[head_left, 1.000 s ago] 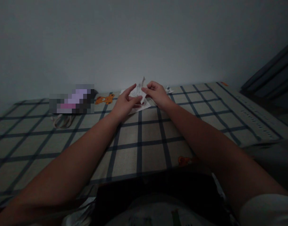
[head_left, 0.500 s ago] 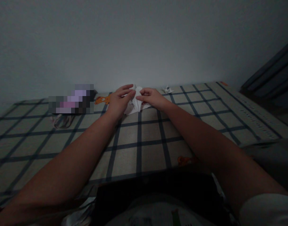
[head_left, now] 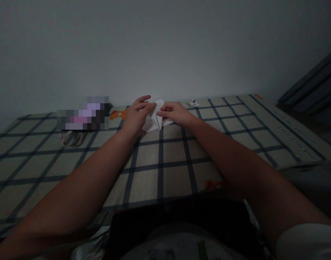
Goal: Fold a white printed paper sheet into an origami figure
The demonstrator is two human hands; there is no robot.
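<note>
A folded piece of white paper [head_left: 155, 121] is held between both my hands over the checked bedsheet [head_left: 165, 162], close to the wall. My left hand [head_left: 137, 115] pinches its left side with thumb and forefinger while the other fingers stick up. My right hand [head_left: 173, 112] is curled and pinches the paper's right edge. The paper's lower point hangs toward the sheet.
A small folded paper figure [head_left: 193, 103] lies by the wall to the right of my hands. A blurred purple object [head_left: 84, 113] and a cord [head_left: 70, 138] lie at the left. A dark flat object [head_left: 179, 224] rests on my lap. Dark bedding [head_left: 314, 94] lies at the right.
One second ago the paper stood up higher with a point upward; both hands have since brought it down and folded it flatter. Since half a second ago almost nothing has moved.
</note>
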